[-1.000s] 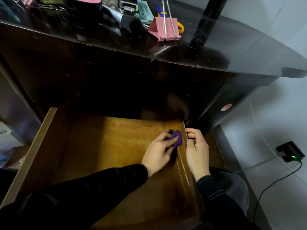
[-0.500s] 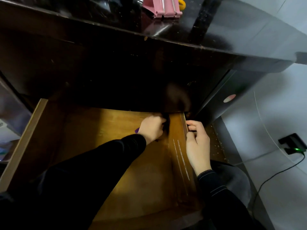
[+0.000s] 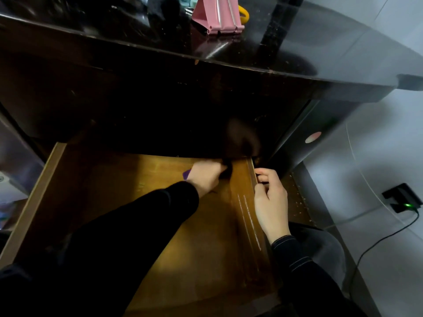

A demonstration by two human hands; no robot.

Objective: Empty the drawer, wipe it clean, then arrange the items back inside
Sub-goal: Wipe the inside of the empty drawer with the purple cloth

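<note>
Left hand [image 3: 207,177] clutches crumpled purple cloth [image 3: 187,173]; right hand [image 3: 271,202] grips thin side of wooden drawer [image 3: 32,202].

Deep in the drawer [image 3: 119,186], left hand [image 3: 206,177] on purple cloth [image 3: 187,174], right hand [image 3: 271,200] round its side wall

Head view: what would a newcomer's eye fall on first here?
The pulled-out wooden drawer fills the middle of the view. The left hand holds a purple cloth near its far right corner, and the right hand grips its right wall. At the top, a pink binder clip stands on the dark desktop.
</note>
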